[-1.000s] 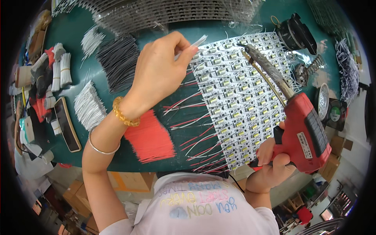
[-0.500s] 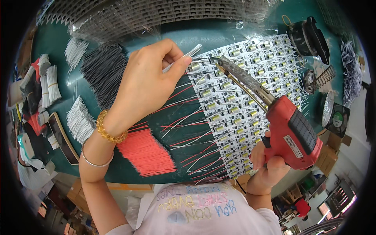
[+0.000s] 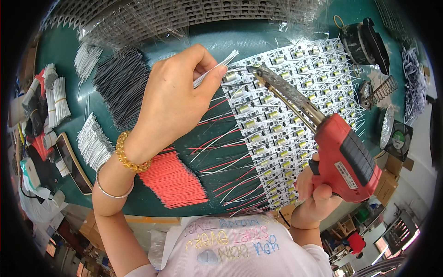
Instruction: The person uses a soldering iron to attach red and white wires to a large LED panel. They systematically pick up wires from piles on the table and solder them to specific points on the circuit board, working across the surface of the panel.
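My left hand pinches a small bunch of white wires between thumb and fingers at the upper left corner of a panel of circuit boards. Wrapped round the handle of a red soldering gun is my right hand. The gun's dark tip points up and left, close to the panel's top left corner; whether it touches a board I cannot tell. Yellow-green cylindrical parts sit in rows across the panel. Red, white and black wires stick out from its left edge.
Black wires, red wires and white wires lie in piles at left. A phone rests near bundled wires. Grey racks span the back. A coiled-spring iron stand and a black round object stand at right.
Both hands stay almost in place; the view shifts very slightly. The soldering gun's tip remains by the panel's top left corner, and the left hand still pinches the white wires.
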Demonstrator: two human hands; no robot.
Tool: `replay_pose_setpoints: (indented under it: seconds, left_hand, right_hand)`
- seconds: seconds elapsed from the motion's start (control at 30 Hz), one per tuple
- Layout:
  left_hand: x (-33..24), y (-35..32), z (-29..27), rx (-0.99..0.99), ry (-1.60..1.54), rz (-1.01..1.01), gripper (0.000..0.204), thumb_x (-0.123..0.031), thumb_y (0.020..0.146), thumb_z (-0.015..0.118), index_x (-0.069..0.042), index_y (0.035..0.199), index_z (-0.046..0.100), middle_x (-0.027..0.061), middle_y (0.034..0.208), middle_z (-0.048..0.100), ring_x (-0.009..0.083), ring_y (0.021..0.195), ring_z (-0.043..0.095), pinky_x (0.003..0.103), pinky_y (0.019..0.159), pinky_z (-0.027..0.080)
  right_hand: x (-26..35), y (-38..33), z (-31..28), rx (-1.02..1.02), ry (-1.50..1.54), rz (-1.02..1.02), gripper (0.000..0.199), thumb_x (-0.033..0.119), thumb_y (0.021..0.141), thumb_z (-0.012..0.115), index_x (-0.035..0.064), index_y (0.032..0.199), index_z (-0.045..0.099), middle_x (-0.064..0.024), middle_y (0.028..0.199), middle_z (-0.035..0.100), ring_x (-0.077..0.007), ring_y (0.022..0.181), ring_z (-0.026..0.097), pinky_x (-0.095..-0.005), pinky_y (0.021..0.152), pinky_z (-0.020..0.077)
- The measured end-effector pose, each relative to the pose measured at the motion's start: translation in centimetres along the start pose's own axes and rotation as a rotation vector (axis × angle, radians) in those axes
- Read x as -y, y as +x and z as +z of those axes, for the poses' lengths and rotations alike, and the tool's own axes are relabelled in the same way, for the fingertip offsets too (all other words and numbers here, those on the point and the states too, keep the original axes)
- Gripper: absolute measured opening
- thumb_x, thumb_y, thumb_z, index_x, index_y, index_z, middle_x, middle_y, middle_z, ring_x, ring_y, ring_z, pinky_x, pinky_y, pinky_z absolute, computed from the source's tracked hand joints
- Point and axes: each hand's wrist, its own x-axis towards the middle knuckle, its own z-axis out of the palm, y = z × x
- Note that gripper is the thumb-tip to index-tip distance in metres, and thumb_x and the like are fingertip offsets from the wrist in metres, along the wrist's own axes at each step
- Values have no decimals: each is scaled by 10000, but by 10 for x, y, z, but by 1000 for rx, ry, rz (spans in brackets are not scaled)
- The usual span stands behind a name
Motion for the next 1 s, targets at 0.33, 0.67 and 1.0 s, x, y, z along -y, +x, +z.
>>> replay_pose_setpoints:
  seconds: [0.33,0.67,1.0]
  left_hand:
    - [-4,0,0,5,7,-22,209,-166,871,658,29,806,621,129,707,650,229,683,627,319,683,494]
    - [-7,-2,-3,-9,19,-24,153,-121,868,677,20,827,636,34,696,633,64,621,527,214,551,402]
    - [-18,-14,7,-12,-69,15,113,-81,835,704,25,866,684,39,737,666,76,668,588,214,613,468]
  right_hand:
    - [-2,-4,-6,19,36,1,816,569,847,626,-159,1164,438,10,485,440,-71,370,385,-218,384,288]
    - [-26,-17,-39,22,-46,-121,801,557,880,589,-159,1195,421,10,488,433,-76,370,393,-217,392,322]
    - [-6,-30,-31,-50,56,-24,830,574,867,593,-159,1208,408,9,481,439,-72,365,401,-210,377,311]
